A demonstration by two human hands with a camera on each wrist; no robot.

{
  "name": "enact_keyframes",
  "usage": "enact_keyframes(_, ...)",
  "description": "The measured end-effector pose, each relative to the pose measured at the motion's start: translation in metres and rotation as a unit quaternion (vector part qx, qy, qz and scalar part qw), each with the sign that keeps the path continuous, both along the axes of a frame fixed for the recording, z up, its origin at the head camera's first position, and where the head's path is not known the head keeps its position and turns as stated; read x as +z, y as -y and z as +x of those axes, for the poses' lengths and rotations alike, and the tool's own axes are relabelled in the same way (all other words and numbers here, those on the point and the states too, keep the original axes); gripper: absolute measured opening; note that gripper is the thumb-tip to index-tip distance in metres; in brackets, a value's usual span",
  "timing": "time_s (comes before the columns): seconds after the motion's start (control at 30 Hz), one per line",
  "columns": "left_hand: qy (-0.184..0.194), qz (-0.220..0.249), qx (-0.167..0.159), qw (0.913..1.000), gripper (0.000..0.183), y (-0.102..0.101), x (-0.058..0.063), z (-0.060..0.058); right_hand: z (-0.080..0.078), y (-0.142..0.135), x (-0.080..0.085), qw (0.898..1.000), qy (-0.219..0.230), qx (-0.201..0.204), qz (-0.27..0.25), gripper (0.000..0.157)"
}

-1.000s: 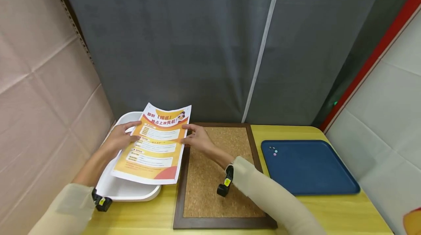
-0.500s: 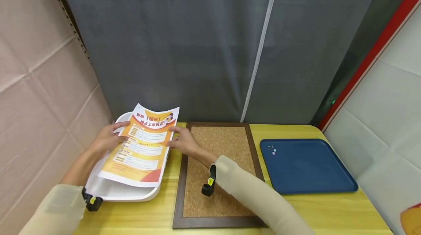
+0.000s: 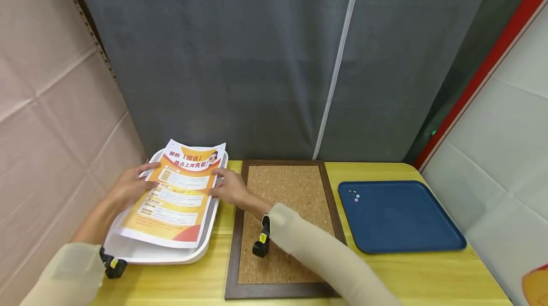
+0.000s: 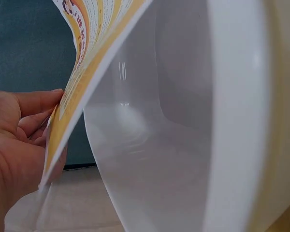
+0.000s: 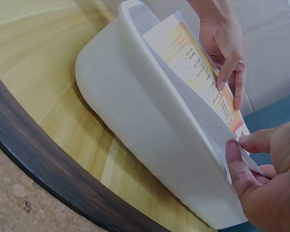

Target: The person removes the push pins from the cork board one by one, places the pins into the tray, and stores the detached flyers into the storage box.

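A printed orange-and-yellow poster sheet point(image 3: 180, 196) spans the top of a white plastic tub point(image 3: 201, 253) at the left of the table. My left hand point(image 3: 130, 186) pinches its left edge, thumb on the printed face; in the left wrist view the sheet point(image 4: 94, 67) bows upward over the tub's hollow. My right hand point(image 3: 231, 187) pinches the opposite edge near the upper part. The right wrist view has the right thumb and fingers point(image 5: 253, 140) gripping the paper right by the tub's rim point(image 5: 183, 104), with the left hand point(image 5: 224, 53) across from it.
A cork board point(image 3: 291, 177) in a dark wooden frame lies right of the tub, under the right forearm. Farther right sits a blue tray point(image 3: 402, 218) with several small pins point(image 3: 356, 196) at its upper left. A grey curtain point(image 3: 239, 58) closes off the back.
Both hands have carried the poster leftward and slightly down, from partly over the cork board's side to over the white tub. The tub's right rim now shows beside the paper.
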State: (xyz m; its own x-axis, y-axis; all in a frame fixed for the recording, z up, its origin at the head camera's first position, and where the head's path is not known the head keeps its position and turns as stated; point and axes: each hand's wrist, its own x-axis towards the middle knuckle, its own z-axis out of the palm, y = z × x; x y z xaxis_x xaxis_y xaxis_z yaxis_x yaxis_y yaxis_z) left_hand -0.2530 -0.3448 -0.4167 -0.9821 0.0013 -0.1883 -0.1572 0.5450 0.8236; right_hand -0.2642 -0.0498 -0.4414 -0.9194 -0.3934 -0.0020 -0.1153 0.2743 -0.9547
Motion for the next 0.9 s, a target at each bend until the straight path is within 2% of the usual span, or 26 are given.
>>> enact_keyframes(0.27, 0.007, -0.007, -0.001, 1.0000, 0.073, 0.007, -0.004, 0.003, 0.002, 0.010, -0.001, 1.000, 0.013, -0.009, 0.002, 0.060)
enact_keyframes(0.7, -0.012, -0.025, -0.008, 0.9996, 0.072, 0.011, -0.007, 0.005, 0.001, 0.012, -0.003, 1.000, 0.009, 0.001, -0.020, 0.055)
enact_keyframes(0.9, -0.022, -0.081, -0.027, 0.9961, 0.076, 0.011, -0.007, 0.003, 0.000, 0.006, 0.000, 0.999, -0.037, -0.005, 0.036, 0.051)
